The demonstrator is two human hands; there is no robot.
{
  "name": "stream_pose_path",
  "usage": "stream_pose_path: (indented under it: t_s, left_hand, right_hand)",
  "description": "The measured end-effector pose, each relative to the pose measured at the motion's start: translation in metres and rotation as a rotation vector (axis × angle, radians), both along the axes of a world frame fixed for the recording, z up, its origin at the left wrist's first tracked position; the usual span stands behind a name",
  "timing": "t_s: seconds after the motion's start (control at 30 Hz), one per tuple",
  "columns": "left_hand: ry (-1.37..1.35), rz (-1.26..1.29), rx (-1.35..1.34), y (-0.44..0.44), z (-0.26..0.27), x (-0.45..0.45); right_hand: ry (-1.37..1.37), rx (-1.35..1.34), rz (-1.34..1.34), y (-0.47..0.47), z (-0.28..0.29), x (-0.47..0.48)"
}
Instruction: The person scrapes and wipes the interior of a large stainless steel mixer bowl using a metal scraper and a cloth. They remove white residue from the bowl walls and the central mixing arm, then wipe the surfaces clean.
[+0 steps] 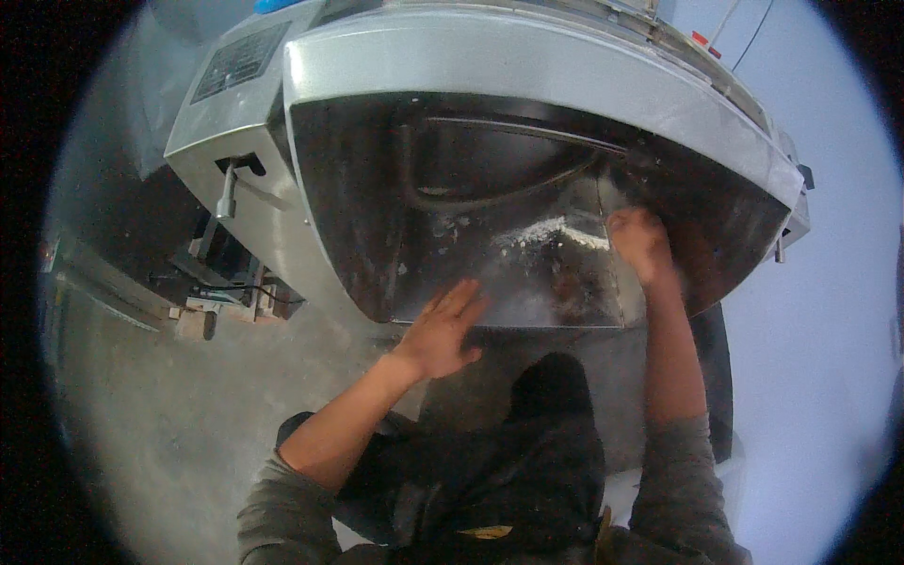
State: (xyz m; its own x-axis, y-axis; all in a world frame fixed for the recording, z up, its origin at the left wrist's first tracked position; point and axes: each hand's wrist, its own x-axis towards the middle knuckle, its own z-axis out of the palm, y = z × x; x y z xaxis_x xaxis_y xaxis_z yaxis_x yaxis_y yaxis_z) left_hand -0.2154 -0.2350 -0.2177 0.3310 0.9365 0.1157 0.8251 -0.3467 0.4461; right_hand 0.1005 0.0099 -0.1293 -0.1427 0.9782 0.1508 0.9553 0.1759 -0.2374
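Observation:
A stainless steel machine stands before me, with a dark, open metal recess under its bright upper edge. White powder lies in a ragged streak on the recess's floor. My right hand is inside, just right of the streak, with its fingers curled; whether it holds something small cannot be told. At the recess's front edge is my left hand, palm down, fingers apart, holding nothing.
On the machine's left side a metal lever sticks out below a vented panel. Wooden blocks and a dark cable are low at the left on the concrete floor. A pale wall rises at the right.

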Motion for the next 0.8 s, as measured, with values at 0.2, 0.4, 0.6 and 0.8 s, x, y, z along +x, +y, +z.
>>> stream_pose_path:
  t_s: [0.2,0.4,0.6,0.8]
  left_hand:
    - [-0.001,0.002,-0.045,-0.001,-0.004,-0.001]
    - [-0.011,0.011,-0.033,-0.001,-0.003,-0.001]
    - [-0.012,0.009,-0.047,0.001,-0.001,0.0]
    - [-0.008,0.019,-0.059,0.0,-0.001,-0.001]
  right_hand:
    - [0.067,0.423,0.003,-0.004,0.012,-0.028]
    - [0.314,0.505,-0.036,0.013,0.021,-0.041]
    - [0.04,0.474,-0.113,0.042,0.011,-0.042]
    - [-0.241,0.43,-0.079,0.085,-0.025,-0.04]
